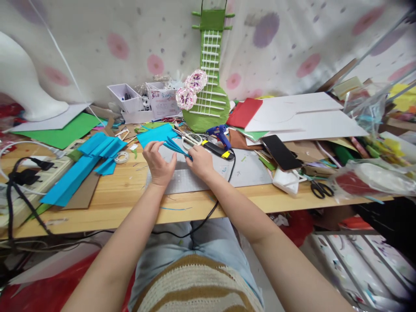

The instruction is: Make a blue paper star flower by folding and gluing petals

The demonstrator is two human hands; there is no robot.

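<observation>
Evidently, my right hand (201,162) pinches the blue paper strips (177,148) at one end above the grey mat (250,169) on the desk (120,186), presumably to keep them bunched, while my left hand (159,164) curves loosely with fingers parted beside their free ends.

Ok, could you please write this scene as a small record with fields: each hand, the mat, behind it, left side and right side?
Right hand: pinches thin blue strips
Left hand: thumb and fingers apart, beside the strips' other end; contact unclear
Mat: grey, flat on the wooden table, under the hands
Behind: green guitar-shaped piece, upright, with two pink-and-white flowers; blue glue gun before it
Left side: folded blue paper, power strip
Right side: black phone, black-handled scissors
</observation>
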